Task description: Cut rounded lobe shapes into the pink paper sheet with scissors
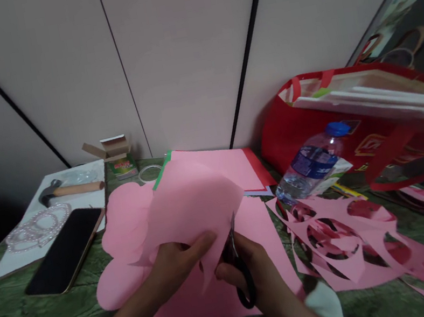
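My left hand [181,265] grips a sheet of pink paper [190,200] near its lower edge, thumb on top. The sheet is raised and tilted above the table. In my right hand [251,266] is a pair of scissors [242,273] with black handles; the blades point up and away at the sheet's right edge. A narrow strip of the paper hangs down between the hands. Under them lie larger pink sheets [262,237]. Left of my left hand is a pile of rounded pink cut-outs [124,217], partly covered by the held sheet.
Pink offcuts [345,239] with round holes lie right. A water bottle [308,160] leans by a red bag [277,133]. Left are a phone [66,252], a hammer [72,189], clear beads [39,227] and a small open box [120,161]. A tape roll [150,173] sits behind.
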### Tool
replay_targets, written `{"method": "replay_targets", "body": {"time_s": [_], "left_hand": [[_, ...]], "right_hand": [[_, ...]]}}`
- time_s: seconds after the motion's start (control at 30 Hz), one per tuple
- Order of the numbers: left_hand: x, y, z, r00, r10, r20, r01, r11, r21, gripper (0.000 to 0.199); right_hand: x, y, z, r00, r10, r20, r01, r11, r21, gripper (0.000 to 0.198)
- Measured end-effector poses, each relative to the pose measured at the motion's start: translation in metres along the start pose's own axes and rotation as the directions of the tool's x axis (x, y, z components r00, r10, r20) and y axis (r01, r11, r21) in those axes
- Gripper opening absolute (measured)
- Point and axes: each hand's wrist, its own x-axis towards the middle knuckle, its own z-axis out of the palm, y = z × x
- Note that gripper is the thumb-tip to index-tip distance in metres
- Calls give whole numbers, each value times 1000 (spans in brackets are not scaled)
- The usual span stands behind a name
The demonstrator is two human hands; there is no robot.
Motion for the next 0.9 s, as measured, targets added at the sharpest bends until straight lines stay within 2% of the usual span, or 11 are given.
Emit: {"method": "replay_targets", "body": {"time_s": [0.17,0.3,0.43,0.73,0.9], "left_hand": [[1,-6,0,1000,-10,10,9,999,41,38],[3,-10,0,999,9,49,-11,1000,29,39],[2,-9,2,997,-38,71,35,999,35,39],[2,-10,2,996,-4,87,1,999,33,39],[0,-7,3,996,-52,78,47,997,58,41]], "right_hand": [[-1,-1,1,999,48,-4,-48,999,7,31],[0,1,-1,1000,-9,-19,10,999,41,36],[1,1,-4,998,-60,-34,61,998,20,41],[-2,2,-1,998,-4,-60,5,1000,10,36],[-2,3,0,996,-32,-80,33,999,17,36]]}}
